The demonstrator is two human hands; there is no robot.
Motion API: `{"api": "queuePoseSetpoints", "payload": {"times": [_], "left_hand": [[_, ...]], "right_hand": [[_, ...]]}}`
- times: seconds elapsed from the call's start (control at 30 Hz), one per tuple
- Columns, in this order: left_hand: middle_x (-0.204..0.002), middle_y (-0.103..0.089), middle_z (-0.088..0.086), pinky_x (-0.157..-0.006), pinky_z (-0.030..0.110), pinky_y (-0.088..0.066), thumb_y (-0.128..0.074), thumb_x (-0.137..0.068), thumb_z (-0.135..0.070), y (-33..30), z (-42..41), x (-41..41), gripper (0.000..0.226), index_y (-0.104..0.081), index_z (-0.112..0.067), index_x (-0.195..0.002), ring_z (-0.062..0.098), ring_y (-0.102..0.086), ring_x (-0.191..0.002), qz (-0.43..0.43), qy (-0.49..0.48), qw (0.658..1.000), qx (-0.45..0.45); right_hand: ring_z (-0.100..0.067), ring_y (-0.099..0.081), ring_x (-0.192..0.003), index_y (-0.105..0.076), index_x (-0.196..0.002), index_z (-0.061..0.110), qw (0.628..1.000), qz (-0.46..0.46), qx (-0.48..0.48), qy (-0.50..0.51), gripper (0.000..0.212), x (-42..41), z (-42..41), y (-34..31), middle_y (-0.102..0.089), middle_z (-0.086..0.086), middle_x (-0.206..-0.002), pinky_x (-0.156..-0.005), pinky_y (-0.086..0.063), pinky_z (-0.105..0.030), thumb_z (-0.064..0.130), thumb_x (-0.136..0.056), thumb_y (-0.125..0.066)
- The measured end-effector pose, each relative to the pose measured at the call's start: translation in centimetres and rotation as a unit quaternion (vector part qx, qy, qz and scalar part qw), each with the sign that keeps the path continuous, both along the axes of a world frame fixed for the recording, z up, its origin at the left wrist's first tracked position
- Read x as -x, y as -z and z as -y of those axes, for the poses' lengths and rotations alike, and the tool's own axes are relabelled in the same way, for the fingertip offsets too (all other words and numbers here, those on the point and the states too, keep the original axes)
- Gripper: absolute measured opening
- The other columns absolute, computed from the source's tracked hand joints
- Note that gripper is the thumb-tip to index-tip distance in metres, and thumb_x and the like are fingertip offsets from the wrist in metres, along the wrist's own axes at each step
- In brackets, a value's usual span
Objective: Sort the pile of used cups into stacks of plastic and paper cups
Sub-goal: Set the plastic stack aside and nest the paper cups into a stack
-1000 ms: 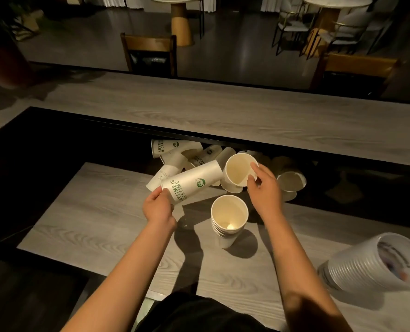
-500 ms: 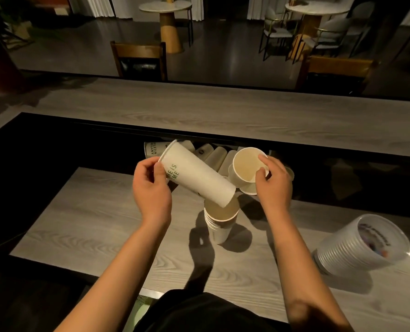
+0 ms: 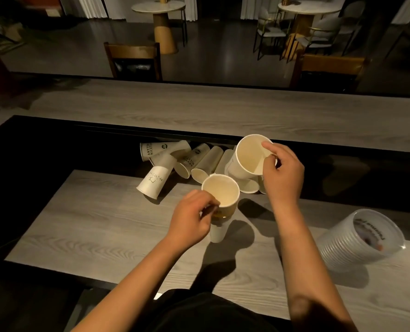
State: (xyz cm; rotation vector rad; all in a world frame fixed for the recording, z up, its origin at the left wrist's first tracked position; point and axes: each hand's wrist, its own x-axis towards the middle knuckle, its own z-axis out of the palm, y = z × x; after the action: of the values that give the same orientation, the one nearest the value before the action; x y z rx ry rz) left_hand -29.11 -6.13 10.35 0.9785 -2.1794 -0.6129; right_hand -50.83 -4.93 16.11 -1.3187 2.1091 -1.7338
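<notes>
Head view: left hand (image 3: pixel 190 218) pinches the paper stack (image 3: pixel 219 207) rim; at two o'clock, right hand (image 3: pixel 280 172) grips a paper cup (image 3: pixel 248 159).

One head-worn wide-angle camera looks forward and steeply down, close over the wooden table (image 3: pixel 84 226). The counter (image 3: pixel 199 109) runs across at 12 o'clock, with chairs and round tables far beyond.

Left hand (image 3: pixel 189 220) steadies paper stack (image 3: pixel 219 207) (upright); right hand (image 3: pixel 281 173) lifts paper cup (image 3: pixel 248 159).
</notes>
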Motion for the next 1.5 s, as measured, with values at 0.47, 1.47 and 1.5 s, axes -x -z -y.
{"api": "queuePoseSetpoints", "payload": {"times": [0.47,1.47,1.5], "left_hand": [[-0.1,-0.058,-0.01,-0.063,0.02,-0.043,-0.066,-0.081,-0.006,1.0,-0.7,0.3,0.031,-0.065,-0.033,-0.096,0.009,-0.05,-0.066,-0.199,-0.115,0.959,-0.164],[-0.112,-0.066,0.004,-0.068,0.024,-0.044,-0.058,-0.097,-0.016,0.1,9.4,1.5,0.015,-0.059,-0.026,-0.107,0.014,-0.06,-0.086,-0.124,-0.165,0.913,-0.351],[-0.113,-0.066,0.001,-0.073,0.026,-0.046,-0.058,-0.097,-0.016,0.3,9.9,1.9,0.016,-0.061,-0.027,-0.108,0.014,-0.061,-0.092,-0.087,-0.143,0.922,-0.35]], "right_hand": [[0.005,-0.057,-0.07,-0.076,-0.09,0.029,0.982,0.113,0.139,-0.063,0.039,-1.1,-0.8,-4.5,-0.069,0.025,-0.075,-0.06,-0.043,-0.015,-0.001,-0.083,-0.053],[0.007,-0.058,-0.095,-0.062,-0.095,0.048,0.974,0.152,-0.126,-0.107,0.019,0.2,1.6,7.5,-0.064,0.012,-0.113,-0.074,-0.044,-0.013,0.029,-0.098,-0.059],[0.006,-0.059,-0.094,-0.063,-0.096,0.045,0.975,0.165,-0.126,-0.077,0.02,1.0,1.9,7.9,-0.063,0.008,-0.116,-0.073,-0.043,-0.014,0.025,-0.098,-0.059]]}}
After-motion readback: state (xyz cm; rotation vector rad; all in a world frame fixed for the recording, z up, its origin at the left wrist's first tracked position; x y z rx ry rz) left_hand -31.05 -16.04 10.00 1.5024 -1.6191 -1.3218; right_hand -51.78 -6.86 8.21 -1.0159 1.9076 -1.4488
